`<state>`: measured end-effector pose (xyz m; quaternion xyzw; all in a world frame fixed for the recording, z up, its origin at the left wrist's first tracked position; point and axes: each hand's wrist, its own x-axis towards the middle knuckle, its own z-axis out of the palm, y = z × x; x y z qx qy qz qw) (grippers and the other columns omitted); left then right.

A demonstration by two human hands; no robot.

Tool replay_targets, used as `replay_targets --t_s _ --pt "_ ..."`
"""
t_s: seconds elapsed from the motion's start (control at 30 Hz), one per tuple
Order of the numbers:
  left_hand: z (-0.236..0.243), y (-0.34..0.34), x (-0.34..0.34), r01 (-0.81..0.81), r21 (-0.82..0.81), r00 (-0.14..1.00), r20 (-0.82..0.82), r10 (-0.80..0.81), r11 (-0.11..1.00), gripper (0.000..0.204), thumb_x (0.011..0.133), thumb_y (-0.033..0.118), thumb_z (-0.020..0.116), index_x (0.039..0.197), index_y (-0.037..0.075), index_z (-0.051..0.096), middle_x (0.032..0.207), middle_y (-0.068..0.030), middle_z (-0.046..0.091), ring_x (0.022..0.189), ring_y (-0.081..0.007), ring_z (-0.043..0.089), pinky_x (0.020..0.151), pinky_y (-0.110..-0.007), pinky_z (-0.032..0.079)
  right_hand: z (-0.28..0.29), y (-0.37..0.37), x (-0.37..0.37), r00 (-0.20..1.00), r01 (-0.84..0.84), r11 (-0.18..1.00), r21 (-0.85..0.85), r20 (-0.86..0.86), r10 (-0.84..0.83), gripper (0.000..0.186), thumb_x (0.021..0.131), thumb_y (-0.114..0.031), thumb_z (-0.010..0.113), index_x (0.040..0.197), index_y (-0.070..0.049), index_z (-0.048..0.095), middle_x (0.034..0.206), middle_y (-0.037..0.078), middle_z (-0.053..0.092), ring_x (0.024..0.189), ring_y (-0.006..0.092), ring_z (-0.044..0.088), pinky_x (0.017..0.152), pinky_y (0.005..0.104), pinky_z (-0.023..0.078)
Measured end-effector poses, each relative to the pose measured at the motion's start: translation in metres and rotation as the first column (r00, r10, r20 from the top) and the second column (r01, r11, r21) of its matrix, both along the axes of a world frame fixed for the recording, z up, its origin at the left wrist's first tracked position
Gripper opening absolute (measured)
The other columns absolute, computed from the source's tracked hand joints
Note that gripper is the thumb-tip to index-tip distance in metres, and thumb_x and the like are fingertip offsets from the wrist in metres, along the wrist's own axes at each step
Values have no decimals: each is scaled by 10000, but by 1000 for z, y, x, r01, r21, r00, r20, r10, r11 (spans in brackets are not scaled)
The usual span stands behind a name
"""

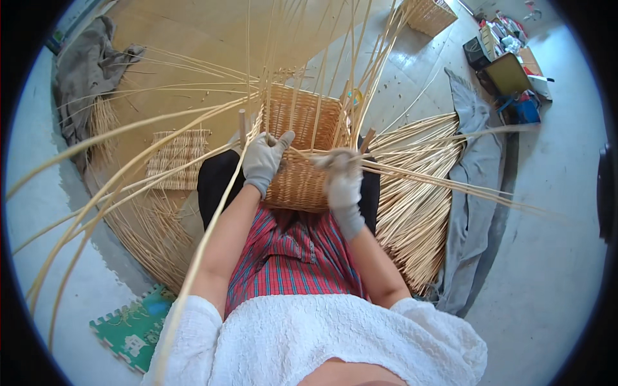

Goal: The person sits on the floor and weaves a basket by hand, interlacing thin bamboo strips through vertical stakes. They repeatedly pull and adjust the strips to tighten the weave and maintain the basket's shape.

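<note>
A half-woven wicker basket (302,112) stands over my lap, with long pale upright canes and more canes fanning out sideways. My left hand (264,161), in a grey-white glove, is closed on the near rim at its left, thumb on the weave. At the near rim's right, my gloved right hand (343,183) is smeared by motion among the canes (438,180); what its fingers hold I cannot make out. Short wooden sticks (242,122) poke up beside the basket's corners.
A woven mat (170,164) and loose reeds lie left. A big reed bundle (415,225) on grey cloth (470,225) lies right. Further off are another basket (430,14), piled boxes and tools (505,71). A green foam mat (125,328) is lower left, grey cloth (87,71) upper left.
</note>
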<state>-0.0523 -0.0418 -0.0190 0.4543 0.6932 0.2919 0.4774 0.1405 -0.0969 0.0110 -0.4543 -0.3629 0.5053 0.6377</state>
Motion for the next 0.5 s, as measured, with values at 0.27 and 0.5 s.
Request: replay_targets --t_s 0.27,0.5 --pt "51 -15 49 199 466 973 -199 -117 862 274 1051 301 543 1202 81 605 1065 -172 725 924 -372 710 796 -446 563 -3 -15 77 949 286 928 -239 -62 -308 112 1029 -104 596 1137 -84 571 964 112 729 811 140 688 577 252 524" --pt "-7 8 85 358 277 928 -212 -307 891 321 1036 387 577 1022 71 634 833 -159 677 680 -324 641 650 -444 515 53 129 37 472 1 909 418 801 -369 454 970 -41 602 1416 -27 518 1469 137 544 1015 176 705 825 306 576"
